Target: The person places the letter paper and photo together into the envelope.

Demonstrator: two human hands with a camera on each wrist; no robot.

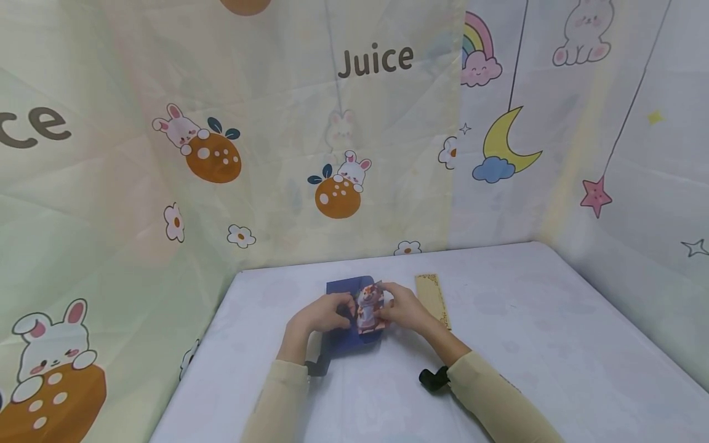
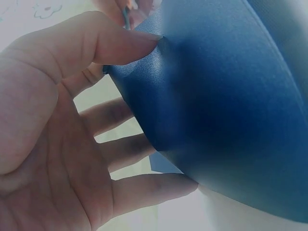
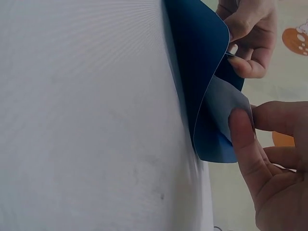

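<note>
A dark blue paper envelope lies on the table under both hands. My left hand pinches its edge between thumb and fingers; the left wrist view shows the blue paper bent at the thumb tip. My right hand pinches a card cut-out printed with a cartoon animal in a pale dress. From the right wrist view, the plain grey back of the cut-out stands against the spread-apart blue paper, its lower part hidden.
A yellowish strip with a patterned border lies right of the envelope. The white table extends to both sides. Printed fabric curtains close in the back and sides. A black wrist strap is on the right arm.
</note>
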